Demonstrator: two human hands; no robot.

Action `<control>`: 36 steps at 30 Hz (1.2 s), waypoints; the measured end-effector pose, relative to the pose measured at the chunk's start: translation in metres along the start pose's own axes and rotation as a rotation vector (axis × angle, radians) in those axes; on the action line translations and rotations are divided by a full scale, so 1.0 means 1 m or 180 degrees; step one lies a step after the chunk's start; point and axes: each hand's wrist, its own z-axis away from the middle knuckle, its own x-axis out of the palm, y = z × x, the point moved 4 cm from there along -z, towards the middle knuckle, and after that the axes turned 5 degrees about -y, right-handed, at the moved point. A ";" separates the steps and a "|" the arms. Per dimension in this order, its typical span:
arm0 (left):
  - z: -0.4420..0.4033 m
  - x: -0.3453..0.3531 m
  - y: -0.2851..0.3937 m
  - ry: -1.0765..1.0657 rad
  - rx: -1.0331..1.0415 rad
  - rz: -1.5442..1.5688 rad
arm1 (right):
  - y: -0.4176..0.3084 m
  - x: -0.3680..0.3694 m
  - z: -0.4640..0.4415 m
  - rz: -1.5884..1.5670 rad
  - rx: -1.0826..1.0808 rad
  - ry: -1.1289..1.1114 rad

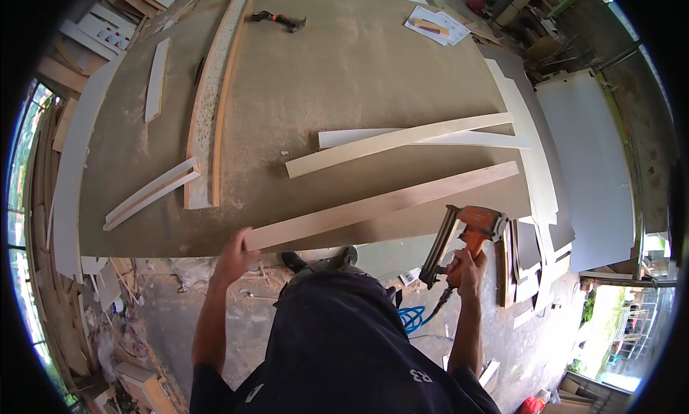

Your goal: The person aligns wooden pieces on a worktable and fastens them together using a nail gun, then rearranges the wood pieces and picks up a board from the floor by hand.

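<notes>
In the head view my left hand (234, 259) grips the near left end of a long pale wooden board (380, 204). The board slants up to the right across the front of the worktable (308, 76). My right hand (467, 268) is wrapped round the handle of an orange and black nail gun (476, 227), held off the board's right part near the table's front edge. From the gun's handle a hose leads down to a coiled blue air hose (412, 318). Beyond the board lie a cream strip (398, 142) and a white strip (466, 139), partly crossing.
A long speckled channel-shaped piece (212, 101), short white strips (158, 80) and a hammer-like tool (280, 20) lie on the table. Papers with a small wood block (432, 28) sit at the back right. White panels (585, 127) stand right; scraps litter the floor.
</notes>
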 end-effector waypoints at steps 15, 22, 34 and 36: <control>0.027 -0.048 -0.005 0.0378 -0.0135 -0.1682 | 0.075 -0.063 -0.123 -0.1710 0.0141 0.0413; -0.083 0.038 0.066 -0.0027 -0.0136 -0.1451 | 0.102 -0.077 -0.159 -0.0509 0.0366 0.1181; -0.127 0.098 0.086 -0.0418 -0.0008 -0.1856 | 0.047 -0.083 -0.147 0.3179 0.0757 0.0960; -0.131 0.095 0.097 -0.0583 -0.0152 -0.1789 | 0.049 -0.085 -0.149 0.3053 0.0772 0.0983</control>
